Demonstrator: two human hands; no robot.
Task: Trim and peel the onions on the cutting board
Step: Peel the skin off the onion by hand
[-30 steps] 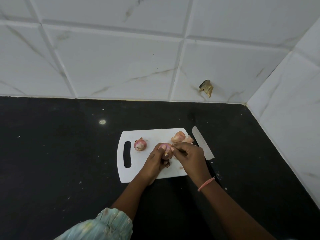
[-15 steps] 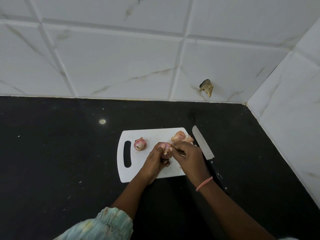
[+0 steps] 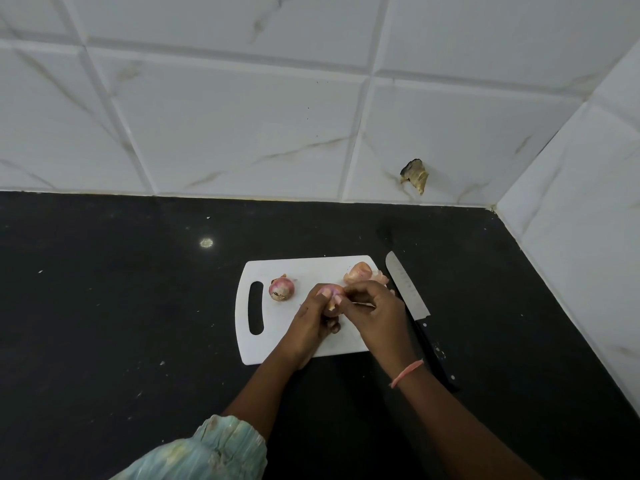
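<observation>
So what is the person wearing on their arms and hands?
The hands are bare, with no gloves or rings that I can see. The left hand comes from an arm with a loose, crinkly pale blue-green sleeve bunched near the elbow. The right hand has a thin pink-orange thread band around the wrist, and no sleeve shows on that arm.

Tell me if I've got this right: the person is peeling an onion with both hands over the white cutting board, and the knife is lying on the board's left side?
Not quite. The head view shows the knife lying on the black counter off the cutting board's right edge, not its left. Both hands do hold the onion over the board.
</observation>
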